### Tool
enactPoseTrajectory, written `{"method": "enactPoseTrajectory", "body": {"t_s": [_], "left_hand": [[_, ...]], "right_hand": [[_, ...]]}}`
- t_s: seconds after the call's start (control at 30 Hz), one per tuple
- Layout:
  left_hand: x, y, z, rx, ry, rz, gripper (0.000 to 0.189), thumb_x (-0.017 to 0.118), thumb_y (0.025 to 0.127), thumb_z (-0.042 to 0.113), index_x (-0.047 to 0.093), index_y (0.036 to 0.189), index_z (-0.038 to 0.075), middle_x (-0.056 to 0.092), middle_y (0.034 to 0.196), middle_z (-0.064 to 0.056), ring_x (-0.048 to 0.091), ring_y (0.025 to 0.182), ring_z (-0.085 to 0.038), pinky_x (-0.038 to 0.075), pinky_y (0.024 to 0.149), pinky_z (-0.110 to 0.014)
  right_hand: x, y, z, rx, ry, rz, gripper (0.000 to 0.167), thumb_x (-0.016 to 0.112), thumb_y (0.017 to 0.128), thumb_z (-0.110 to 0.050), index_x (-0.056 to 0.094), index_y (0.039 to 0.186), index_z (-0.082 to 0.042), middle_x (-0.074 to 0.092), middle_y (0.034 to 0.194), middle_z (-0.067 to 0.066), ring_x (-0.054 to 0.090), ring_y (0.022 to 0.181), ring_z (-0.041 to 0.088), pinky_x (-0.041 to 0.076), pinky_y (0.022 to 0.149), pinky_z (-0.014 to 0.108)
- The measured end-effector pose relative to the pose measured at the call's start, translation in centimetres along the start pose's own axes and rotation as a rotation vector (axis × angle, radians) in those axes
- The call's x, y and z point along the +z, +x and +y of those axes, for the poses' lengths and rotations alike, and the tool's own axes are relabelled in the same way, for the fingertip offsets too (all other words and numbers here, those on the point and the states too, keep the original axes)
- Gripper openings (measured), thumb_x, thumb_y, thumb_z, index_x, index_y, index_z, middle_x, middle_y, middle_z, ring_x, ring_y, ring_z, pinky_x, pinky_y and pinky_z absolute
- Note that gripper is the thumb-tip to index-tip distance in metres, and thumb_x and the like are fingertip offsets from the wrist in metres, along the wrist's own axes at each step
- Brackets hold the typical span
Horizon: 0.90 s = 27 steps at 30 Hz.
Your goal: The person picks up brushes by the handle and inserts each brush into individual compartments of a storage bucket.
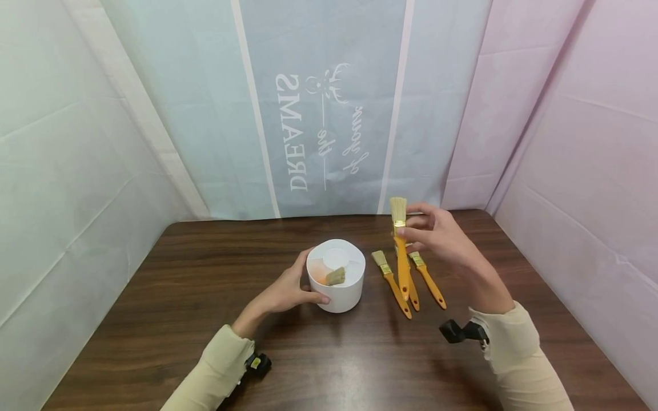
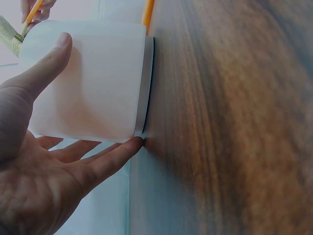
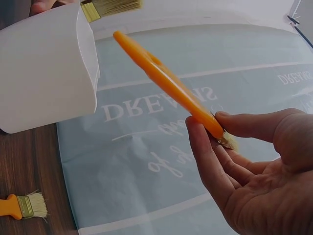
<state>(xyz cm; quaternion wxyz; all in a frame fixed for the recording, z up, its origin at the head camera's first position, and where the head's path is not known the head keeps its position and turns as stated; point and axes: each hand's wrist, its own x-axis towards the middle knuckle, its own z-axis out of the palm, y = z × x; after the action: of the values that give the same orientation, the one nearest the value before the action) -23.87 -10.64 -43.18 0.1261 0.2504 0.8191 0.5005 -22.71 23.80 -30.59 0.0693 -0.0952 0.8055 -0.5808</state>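
Observation:
A white round container [image 1: 343,298] with inner dividers stands on the table. My left hand [image 1: 288,288] grips its left side, thumb across the front and fingers around the back. One paintbrush [image 1: 336,277] leans inside the container, bristles up over the rim. My right hand [image 1: 437,231] pinches another paintbrush [image 1: 402,260] near its metal band, bristles up and orange handle hanging down. In the right wrist view, the handle of that paintbrush [image 3: 168,87] points toward the container [image 3: 44,68]. Below the right hand, several more paintbrushes [image 1: 393,285] lie on the table, partly hidden by the held one.
The dark wooden table [image 1: 205,274] has rounded far corners. Behind it hangs a blue-grey cloth [image 1: 329,45] with white lettering, and pale cloth walls [image 1: 591,142] stand on both sides. Each sleeve carries a black wrist camera [image 1: 462,332].

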Motion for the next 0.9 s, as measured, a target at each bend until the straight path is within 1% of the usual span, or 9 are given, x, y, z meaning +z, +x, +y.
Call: {"method": "enactPoseTrajectory", "body": {"t_s": [0.13,0.3,0.37,0.43,0.6,0.67,0.9], "left_hand": [[0.0,0.0,0.0,0.002,0.001,0.002,0.114,0.094,0.077,0.028,0.018,0.162,0.022,0.041,0.160,-0.007,0.045,0.144,-0.027,0.050,0.109,-0.052],[0.0,0.0,-0.1,-0.004,-0.006,-0.004,0.114,0.093,0.077,0.029,0.018,0.162,0.023,0.040,0.160,-0.008,0.045,0.144,-0.028,0.052,0.107,-0.051],[0.0,0.0,-0.1,-0.005,-0.010,-0.007,0.114,0.093,0.077,0.029,0.017,0.163,0.023,0.040,0.160,-0.008,0.045,0.144,-0.028,0.053,0.106,-0.051],[0.0,0.0,-0.1,-0.003,-0.010,-0.007,0.114,0.093,0.077,0.029,0.017,0.163,0.023,0.040,0.160,-0.008,0.045,0.144,-0.028,0.053,0.106,-0.050],[0.0,0.0,-0.1,-0.002,-0.012,-0.009,0.114,0.093,0.078,0.029,0.017,0.162,0.023,0.040,0.160,-0.008,0.045,0.144,-0.028,0.053,0.105,-0.050],[0.0,0.0,-0.2,-0.001,-0.011,-0.010,0.114,0.093,0.078,0.029,0.017,0.162,0.023,0.040,0.161,-0.008,0.045,0.144,-0.028,0.053,0.105,-0.050],[0.0,0.1,-0.2,0.000,-0.012,-0.007,0.114,0.093,0.078,0.029,0.018,0.162,0.023,0.040,0.161,-0.007,0.045,0.144,-0.028,0.054,0.105,-0.049]], "right_hand": [[0.3,0.0,-0.1,-0.008,0.009,0.004,0.059,0.071,0.098,-0.017,0.040,0.146,0.001,0.076,0.104,0.002,0.074,0.086,0.014,0.064,0.081,0.043],[0.4,0.0,-0.2,-0.010,0.024,0.014,0.059,0.072,0.098,-0.018,0.040,0.145,0.000,0.075,0.111,0.010,0.075,0.086,0.015,0.064,0.079,0.040],[0.5,0.0,-0.2,-0.015,0.026,0.018,0.059,0.072,0.098,-0.018,0.040,0.145,0.001,0.076,0.110,0.009,0.076,0.086,0.016,0.064,0.078,0.038],[0.5,-0.1,-0.3,-0.026,0.029,0.019,0.059,0.071,0.098,-0.017,0.040,0.145,0.002,0.076,0.109,0.008,0.076,0.085,0.016,0.065,0.078,0.040],[0.8,-0.1,-0.5,-0.047,0.036,0.019,0.059,0.071,0.099,-0.015,0.039,0.145,0.004,0.075,0.112,0.015,0.075,0.086,0.014,0.064,0.080,0.042],[1.0,-0.1,-0.5,-0.049,0.043,0.022,0.059,0.071,0.099,-0.015,0.039,0.144,0.004,0.074,0.113,0.016,0.076,0.086,0.015,0.064,0.079,0.042],[1.3,0.0,-0.4,-0.054,0.058,0.045,0.052,0.071,0.098,-0.014,0.042,0.139,0.002,0.076,0.102,0.002,0.075,0.084,0.015,0.064,0.077,0.038]]}}
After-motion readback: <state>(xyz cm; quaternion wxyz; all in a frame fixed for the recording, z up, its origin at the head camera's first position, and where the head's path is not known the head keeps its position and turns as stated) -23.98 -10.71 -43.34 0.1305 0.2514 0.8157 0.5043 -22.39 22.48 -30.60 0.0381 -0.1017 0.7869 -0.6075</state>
